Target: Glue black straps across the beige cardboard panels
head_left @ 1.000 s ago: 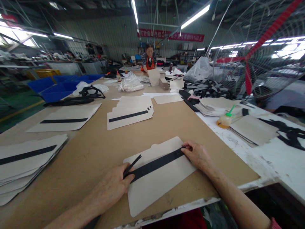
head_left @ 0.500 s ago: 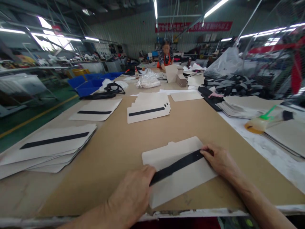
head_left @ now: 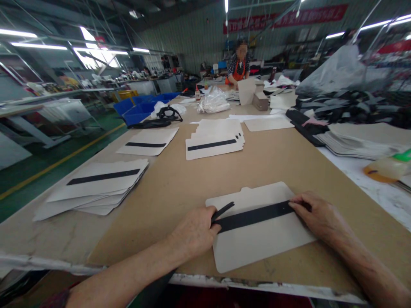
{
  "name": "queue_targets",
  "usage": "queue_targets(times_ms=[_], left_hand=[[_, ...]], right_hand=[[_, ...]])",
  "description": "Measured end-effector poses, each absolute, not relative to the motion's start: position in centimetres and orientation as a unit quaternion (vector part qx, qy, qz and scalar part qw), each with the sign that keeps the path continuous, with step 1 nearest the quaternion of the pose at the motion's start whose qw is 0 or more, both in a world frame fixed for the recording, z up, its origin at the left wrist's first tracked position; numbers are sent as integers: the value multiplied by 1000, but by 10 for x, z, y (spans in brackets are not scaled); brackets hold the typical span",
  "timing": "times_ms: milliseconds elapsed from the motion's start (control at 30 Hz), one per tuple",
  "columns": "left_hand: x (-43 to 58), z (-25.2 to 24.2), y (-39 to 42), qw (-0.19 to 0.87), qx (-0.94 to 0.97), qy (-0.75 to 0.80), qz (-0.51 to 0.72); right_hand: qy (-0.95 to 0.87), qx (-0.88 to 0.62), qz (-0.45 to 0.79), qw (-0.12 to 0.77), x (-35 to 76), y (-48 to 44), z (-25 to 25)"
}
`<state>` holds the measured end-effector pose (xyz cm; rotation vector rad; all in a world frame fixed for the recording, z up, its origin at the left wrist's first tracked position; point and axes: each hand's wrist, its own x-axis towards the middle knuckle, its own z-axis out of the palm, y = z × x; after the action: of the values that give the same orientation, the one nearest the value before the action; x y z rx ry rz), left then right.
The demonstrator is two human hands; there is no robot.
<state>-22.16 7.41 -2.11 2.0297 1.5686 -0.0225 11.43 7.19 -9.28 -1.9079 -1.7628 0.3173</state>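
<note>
In the head view, a flat pale beige panel with rounded corners (head_left: 263, 239) lies aslant near the front edge of the brown-topped bench (head_left: 173, 188), a small tab jutting from its far side. A long flat black strip (head_left: 253, 217) runs across the panel from its left side to its right side. The left hand (head_left: 196, 227) is at the panel's left side, thumb and fingers pinching the strip's left end; a thin dark piece (head_left: 224, 210) juts from the same grip, pointing away from the bench's front edge, and what it is cannot be told. The right hand (head_left: 317, 212) is at the panel's right side, its thumb and forefinger pinching the strip's other end. Along the bench's left edge lies an uneven pile of beige panels (head_left: 102, 190), the top one bearing a black band; behind it, by the same edge, is another banded beige panel (head_left: 157, 136). Farther from the front edge, between the bench's sides, sits a fanned stack of beige panels (head_left: 215, 130). Toward the right edge are a stack of plain beige sheets (head_left: 369, 136) and a squat bottle with amber contents and a green top (head_left: 383, 170). At the far end stands a co-worker in an orange apron (head_left: 239, 70).
</note>
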Motion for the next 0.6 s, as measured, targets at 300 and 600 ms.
queue_targets(times_ms=[300,600], left_hand=[[-222,-20,81,303,746,592,-7],[-221,-21,81,300,745,596,-8]], right_hand=[[-649,-708,107,256,117,72,-97],[-648,-709,112,254,119,73,-97]])
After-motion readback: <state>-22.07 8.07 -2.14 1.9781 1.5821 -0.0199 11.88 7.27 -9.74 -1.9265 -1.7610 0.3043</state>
